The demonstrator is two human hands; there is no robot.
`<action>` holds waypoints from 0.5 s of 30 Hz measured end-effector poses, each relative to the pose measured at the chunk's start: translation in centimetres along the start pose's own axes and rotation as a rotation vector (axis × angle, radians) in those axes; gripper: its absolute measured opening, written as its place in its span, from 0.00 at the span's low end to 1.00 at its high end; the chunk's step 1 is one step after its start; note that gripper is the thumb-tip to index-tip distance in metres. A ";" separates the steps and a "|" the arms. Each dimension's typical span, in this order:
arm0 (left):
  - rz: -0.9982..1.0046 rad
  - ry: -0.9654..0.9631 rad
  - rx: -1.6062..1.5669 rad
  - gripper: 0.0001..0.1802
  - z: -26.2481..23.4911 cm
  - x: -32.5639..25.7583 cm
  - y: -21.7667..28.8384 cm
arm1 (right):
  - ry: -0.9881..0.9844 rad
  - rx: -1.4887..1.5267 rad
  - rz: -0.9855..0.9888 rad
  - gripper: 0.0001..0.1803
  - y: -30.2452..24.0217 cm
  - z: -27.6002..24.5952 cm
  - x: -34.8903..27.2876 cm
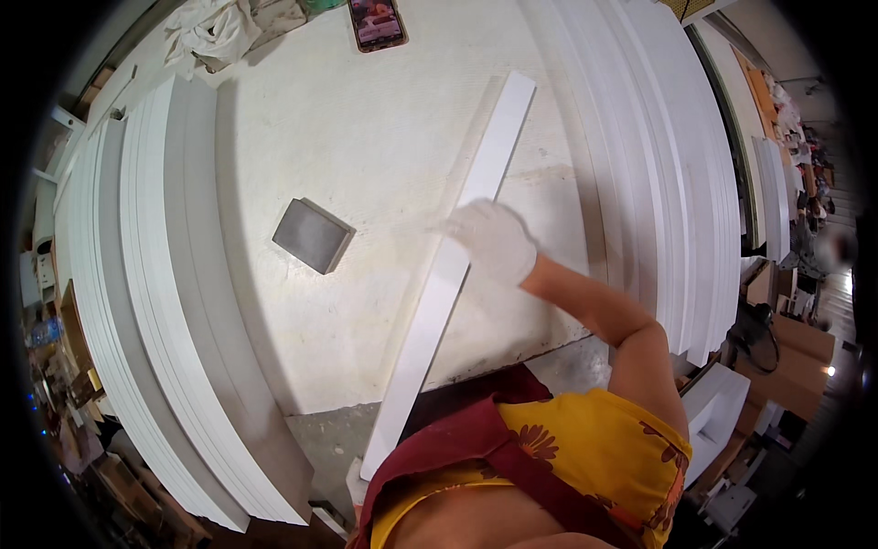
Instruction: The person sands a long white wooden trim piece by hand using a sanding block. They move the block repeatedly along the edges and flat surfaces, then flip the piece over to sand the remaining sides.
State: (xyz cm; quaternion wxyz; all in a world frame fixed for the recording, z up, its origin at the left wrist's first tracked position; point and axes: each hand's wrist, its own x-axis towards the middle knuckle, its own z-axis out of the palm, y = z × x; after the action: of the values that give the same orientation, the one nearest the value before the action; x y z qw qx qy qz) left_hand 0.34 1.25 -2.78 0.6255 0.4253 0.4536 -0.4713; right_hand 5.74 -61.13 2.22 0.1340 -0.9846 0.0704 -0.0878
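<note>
One gloved right hand point(492, 240) presses the long white strip point(455, 265).

The long strip point(448, 265) at frame centre is smooth, matt white board. The table point(366, 137) is rough, chalky white. The block point(314, 235) is matt grey.

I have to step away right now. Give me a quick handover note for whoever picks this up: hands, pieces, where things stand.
Right hand: gloved, pressing flat on the long white strip near its middle.
Left hand: not in view.
The strip lies diagonally on the white worktable, its near end past the table edge.
Grey block sits on the table left of the strip, untouched.
Stacks of white strips flank the table on both sides.
Phone at the far edge.
Done or left: cannot tell from this view.
</note>
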 end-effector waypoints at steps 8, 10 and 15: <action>0.010 -0.004 0.024 0.35 0.4 -0.1 0.7 | 0.456 -0.447 0.184 0.16 20.9 0.8 6.3; 0.023 0.006 0.006 0.35 0.1 -0.3 0.1 | 0.268 -0.370 0.466 0.15 20.9 -2.9 9.6; 0.030 -0.002 0.013 0.36 0.4 0.0 0.5 | 0.419 -0.377 0.447 0.16 20.7 -3.5 7.7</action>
State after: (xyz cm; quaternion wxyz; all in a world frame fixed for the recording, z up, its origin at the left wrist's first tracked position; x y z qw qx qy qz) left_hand 0.90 0.99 -2.62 0.6302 0.4355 0.4435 -0.4653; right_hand 10.23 -83.03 1.01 -0.0512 -0.9129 0.3247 -0.2419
